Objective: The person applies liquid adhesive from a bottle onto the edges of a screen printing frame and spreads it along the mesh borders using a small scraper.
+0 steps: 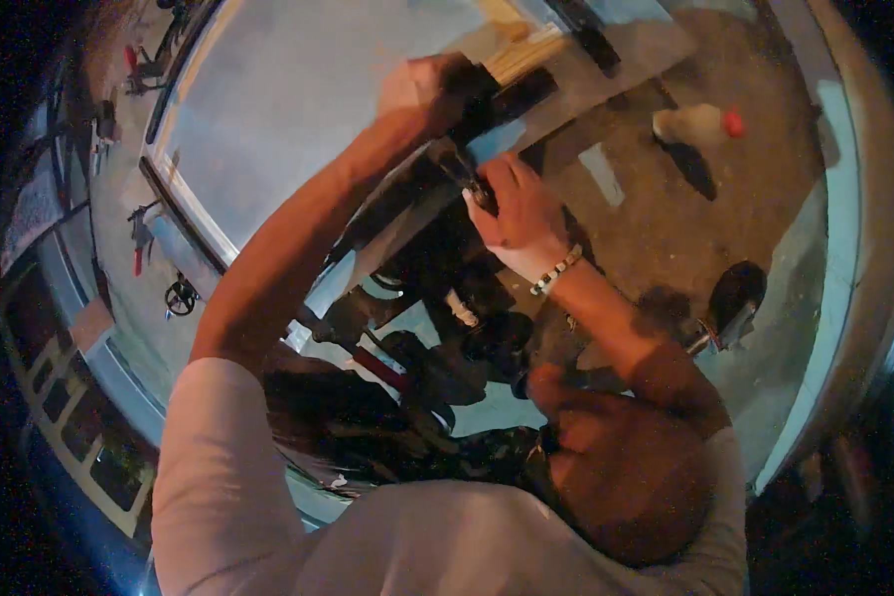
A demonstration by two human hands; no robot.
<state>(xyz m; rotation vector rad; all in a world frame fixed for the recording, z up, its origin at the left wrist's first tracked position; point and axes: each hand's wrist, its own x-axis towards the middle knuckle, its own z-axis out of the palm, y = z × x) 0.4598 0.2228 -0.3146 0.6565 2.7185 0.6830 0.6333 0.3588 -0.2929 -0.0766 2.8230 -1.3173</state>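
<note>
My left hand (415,87) is closed at the far right side of a large pale panel (278,99), against a dark block-like piece (469,94). What its fingers grip is hidden. Closer to me and to the right, my right hand (522,214), with a beaded bracelet (556,270) at the wrist, has its fingers curled round a dark tool with a shiny metal part (479,191). The tool's kind is too blurred to tell. Its end points up and left, toward the panel's near edge.
Clamps (141,230) with red handles line the panel's left side. A black spoked wheel (180,296) lies near them. On the brown floor at right is a pale bottle with a red cap (700,124). Dark clutter and a red bar (379,368) lie below my hands.
</note>
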